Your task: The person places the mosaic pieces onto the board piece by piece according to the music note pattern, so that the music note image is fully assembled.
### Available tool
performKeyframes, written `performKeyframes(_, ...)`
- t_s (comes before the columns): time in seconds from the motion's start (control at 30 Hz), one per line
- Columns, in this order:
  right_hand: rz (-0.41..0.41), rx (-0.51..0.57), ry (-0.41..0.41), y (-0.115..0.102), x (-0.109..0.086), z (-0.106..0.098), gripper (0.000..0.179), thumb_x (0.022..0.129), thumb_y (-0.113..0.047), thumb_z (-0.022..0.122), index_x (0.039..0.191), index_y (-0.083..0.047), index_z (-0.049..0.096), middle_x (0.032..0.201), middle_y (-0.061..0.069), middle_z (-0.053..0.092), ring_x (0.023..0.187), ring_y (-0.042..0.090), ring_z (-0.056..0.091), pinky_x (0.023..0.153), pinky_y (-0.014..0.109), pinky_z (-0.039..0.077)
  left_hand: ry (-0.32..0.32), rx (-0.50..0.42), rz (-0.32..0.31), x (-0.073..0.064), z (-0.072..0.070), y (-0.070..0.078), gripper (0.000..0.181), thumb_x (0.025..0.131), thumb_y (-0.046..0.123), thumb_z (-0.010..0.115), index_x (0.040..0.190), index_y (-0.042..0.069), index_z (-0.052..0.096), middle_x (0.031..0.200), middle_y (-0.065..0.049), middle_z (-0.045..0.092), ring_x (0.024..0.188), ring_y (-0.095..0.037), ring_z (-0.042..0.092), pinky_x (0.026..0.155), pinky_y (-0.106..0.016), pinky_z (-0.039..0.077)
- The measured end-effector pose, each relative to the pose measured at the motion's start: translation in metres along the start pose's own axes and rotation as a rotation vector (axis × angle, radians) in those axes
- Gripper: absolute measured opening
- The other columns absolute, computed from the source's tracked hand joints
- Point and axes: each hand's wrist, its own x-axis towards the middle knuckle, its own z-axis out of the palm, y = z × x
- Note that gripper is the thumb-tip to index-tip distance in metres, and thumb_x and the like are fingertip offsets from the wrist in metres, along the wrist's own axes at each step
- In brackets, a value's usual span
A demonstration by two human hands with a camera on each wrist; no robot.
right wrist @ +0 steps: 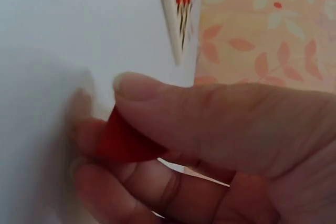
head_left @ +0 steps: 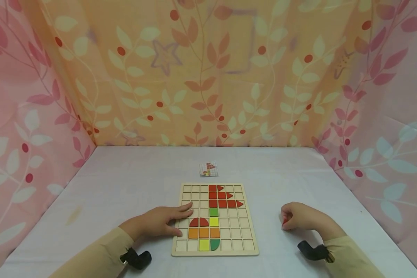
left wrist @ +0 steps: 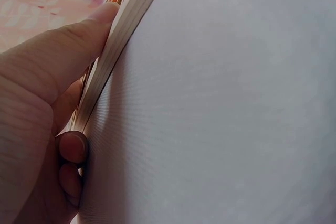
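A square wooden grid board (head_left: 231, 244) lies on the white table, with coloured pieces in several of its squares. Red squares (head_left: 212, 195) and red triangles (head_left: 229, 195) fill parts of the top rows; lower down are green, yellow and orange squares, two red quarter-rounds (head_left: 204, 222) and a green quarter-round (head_left: 214, 244). My left hand (head_left: 160, 221) rests across the board's left edge, fingers spread, its thumb (left wrist: 79, 38) against the side. To the right of the board, my right hand (head_left: 300, 218) pinches a small red piece (right wrist: 126, 140) between thumb and fingers; its full outline is partly covered.
Behind the board lies a small printed card (head_left: 208, 169) with a coloured figure on a grid. A black wrist device (head_left: 137, 258) is on each sleeve. Patterned cloth (head_left: 208, 73) hangs at the back and both sides of the table.
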Motion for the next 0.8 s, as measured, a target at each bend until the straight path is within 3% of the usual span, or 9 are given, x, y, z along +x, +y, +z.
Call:
performKeyframes(0.17,0.014,-0.008,0.019,-0.026,0.013,0.005,0.021,0.073,-0.009,0.074,0.069,-0.014,0.054,0.062,0.001,0.048,0.061,0.016,0.046,0.052,0.028,0.035,0.003,0.005,-0.004,0.0,0.0,0.0,0.071,0.077,0.059,0.058,0.139,0.037,0.033,0.149,0.017,0.02,0.134,-0.015,0.028,0.103,-0.046,0.03)
performKeyframes(0.37,-0.125,0.024,0.022,-0.057,0.031,0.01,0.015,0.076,-0.006,0.071,0.069,-0.015,0.061,0.065,-0.004,0.055,0.066,0.015,0.047,0.056,0.029,0.038,-0.002,0.011,-0.011,0.0,-0.001,0.002,0.07,0.077,0.059,0.058,0.139,0.037,0.033,0.149,0.017,0.02,0.134,-0.016,0.03,0.103,-0.046,0.03)
performKeyframes(0.6,-0.239,0.039,0.038,-0.094,0.047,0.024,0.018,0.078,-0.01,0.071,0.07,-0.015,0.056,0.063,-0.005,0.051,0.064,0.013,0.046,0.053,0.026,0.037,-0.002,0.008,-0.013,0.0,0.0,0.0,0.071,0.077,0.059,0.058,0.139,0.037,0.033,0.149,0.017,0.02,0.134,-0.016,0.029,0.103,-0.046,0.03)
performKeyframes(0.8,-0.354,0.084,-0.005,-0.121,0.055,0.037,0.014,0.079,-0.011,0.07,0.072,-0.016,0.06,0.067,-0.007,0.054,0.065,0.011,0.05,0.058,0.025,0.043,-0.001,0.023,-0.006,0.001,0.001,-0.001,0.071,0.076,0.061,0.056,0.14,0.038,0.032,0.149,0.017,0.019,0.134,-0.016,0.029,0.103,-0.045,0.03)
